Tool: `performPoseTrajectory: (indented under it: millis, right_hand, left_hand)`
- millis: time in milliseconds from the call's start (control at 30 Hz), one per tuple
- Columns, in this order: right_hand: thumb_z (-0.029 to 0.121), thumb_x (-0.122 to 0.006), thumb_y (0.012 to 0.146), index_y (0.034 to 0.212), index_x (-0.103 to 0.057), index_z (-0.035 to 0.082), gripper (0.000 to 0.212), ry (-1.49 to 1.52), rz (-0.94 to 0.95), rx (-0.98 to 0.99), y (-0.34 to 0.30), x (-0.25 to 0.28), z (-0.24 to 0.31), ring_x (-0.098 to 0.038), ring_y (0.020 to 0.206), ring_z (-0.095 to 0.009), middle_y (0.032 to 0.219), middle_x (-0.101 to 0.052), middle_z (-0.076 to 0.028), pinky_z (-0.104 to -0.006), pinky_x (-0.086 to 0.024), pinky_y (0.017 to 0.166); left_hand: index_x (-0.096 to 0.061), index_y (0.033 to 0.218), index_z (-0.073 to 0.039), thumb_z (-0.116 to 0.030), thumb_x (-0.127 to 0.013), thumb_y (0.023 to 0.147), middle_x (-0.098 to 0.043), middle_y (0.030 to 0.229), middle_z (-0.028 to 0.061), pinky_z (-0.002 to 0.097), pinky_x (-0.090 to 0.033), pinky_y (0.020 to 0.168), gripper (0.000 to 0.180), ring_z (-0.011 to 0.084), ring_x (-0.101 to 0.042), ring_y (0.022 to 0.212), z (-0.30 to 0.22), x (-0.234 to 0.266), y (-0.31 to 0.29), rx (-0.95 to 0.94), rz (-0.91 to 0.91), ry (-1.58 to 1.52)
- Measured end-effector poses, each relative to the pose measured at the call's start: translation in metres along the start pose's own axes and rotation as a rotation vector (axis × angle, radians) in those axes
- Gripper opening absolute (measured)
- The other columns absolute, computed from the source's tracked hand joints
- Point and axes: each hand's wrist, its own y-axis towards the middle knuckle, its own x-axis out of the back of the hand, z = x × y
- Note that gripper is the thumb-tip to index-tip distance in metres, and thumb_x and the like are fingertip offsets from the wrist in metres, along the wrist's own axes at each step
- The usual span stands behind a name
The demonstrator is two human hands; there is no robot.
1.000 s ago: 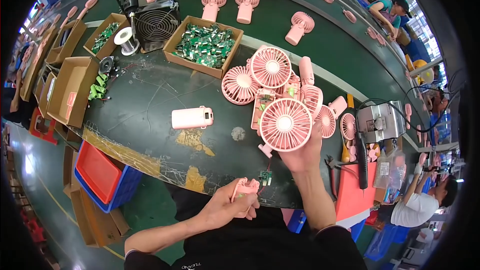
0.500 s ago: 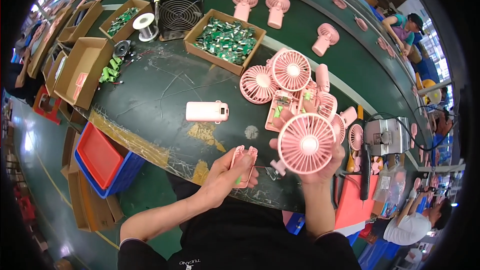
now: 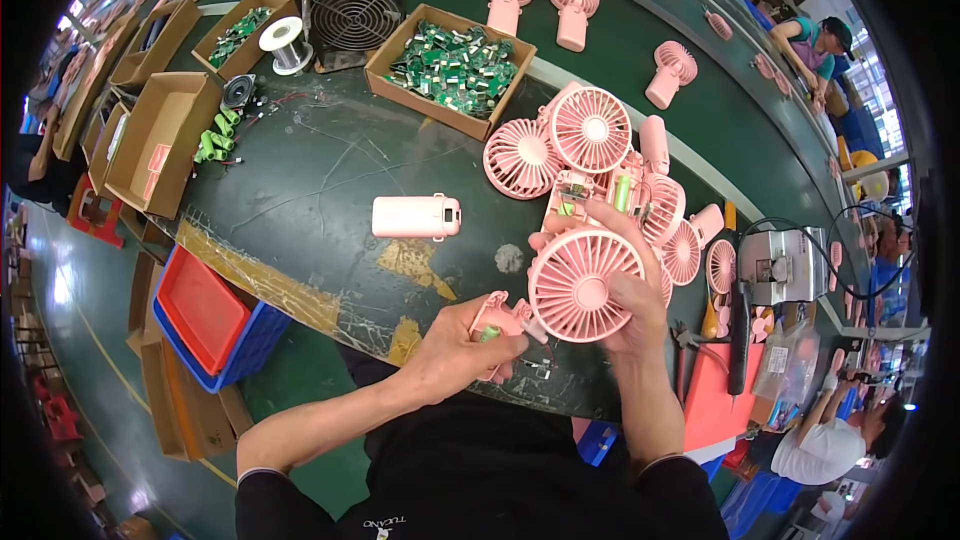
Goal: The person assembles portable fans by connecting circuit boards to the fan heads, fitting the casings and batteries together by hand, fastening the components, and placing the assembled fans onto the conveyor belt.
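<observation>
My left hand (image 3: 453,352) is closed on an opened pink handle shell (image 3: 490,312) with a bit of green inside. A round pink fan head (image 3: 587,285) is gripped in my right hand (image 3: 638,312), the thumb lying across its grille. The short neck of the fan head meets the top of the shell; whether it is seated there I cannot tell. Beyond my right hand lies a pile of pink fans (image 3: 592,130), some with open handles. A closed pink handle case (image 3: 416,217) rests alone on the dark worktable (image 3: 300,165).
A cardboard box of green circuit boards (image 3: 450,75) stands at the back, beside a black fume fan (image 3: 358,20) and a solder spool (image 3: 285,45). Green battery cells (image 3: 216,138) lie at left. Pink fans (image 3: 508,0) ride the green conveyor. A co-worker (image 3: 815,50) sits far right.
My right hand has brought the fan head left and slightly down, its neck now against the shell. The left hand has shifted slightly right, tilting the shell.
</observation>
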Motion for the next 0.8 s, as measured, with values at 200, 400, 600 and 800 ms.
performPoseTrajectory:
  millis: [200,400,600,800]
  right_hand:
    - [0.018,-0.065,0.080,0.133,-0.040,-0.007,0.064,-0.065,0.065,-0.020,0.008,0.002,-0.006,-0.056,0.116,-0.045,0.127,-0.051,-0.034,-0.0507,-0.053,0.093]
    - [0.021,-0.069,0.082,0.130,-0.044,-0.007,0.061,-0.078,0.035,-0.098,0.008,0.008,-0.017,-0.056,0.116,-0.044,0.126,-0.053,-0.032,-0.0511,-0.053,0.093]
    - [0.022,-0.067,0.082,0.130,-0.044,-0.007,0.060,-0.055,-0.012,-0.240,0.009,0.010,-0.028,-0.058,0.115,-0.044,0.122,-0.056,-0.031,-0.0480,-0.052,0.096]
    - [0.010,-0.061,0.089,0.128,-0.049,-0.006,0.045,-0.014,-0.138,-0.384,0.010,0.007,-0.032,-0.065,0.099,-0.020,0.116,-0.062,-0.016,-0.0323,-0.053,0.089]
  left_hand:
    - [-0.052,0.102,-0.002,-0.020,-0.064,0.091,-0.060,0.074,0.0045,0.0238,-0.051,0.051,0.025,0.0094,-0.061,0.061,-0.016,-0.001,-0.013,0.086,0.103,0.055]
    - [-0.053,0.104,-0.001,-0.027,-0.064,0.092,-0.060,0.077,0.0054,0.0251,-0.052,0.050,0.030,0.0109,-0.062,0.061,-0.002,-0.001,-0.018,0.064,0.039,-0.061]
    - [-0.056,0.109,0.000,-0.026,-0.055,0.097,-0.062,0.082,0.0080,0.0283,-0.054,0.049,0.029,0.0159,-0.065,0.060,-0.005,0.005,-0.018,0.062,0.018,-0.065]
    - [-0.060,0.100,0.001,-0.023,-0.053,0.097,-0.062,0.071,0.0070,0.0280,-0.053,0.046,0.025,0.0167,-0.063,0.051,-0.005,0.006,-0.015,0.116,-0.076,-0.028]
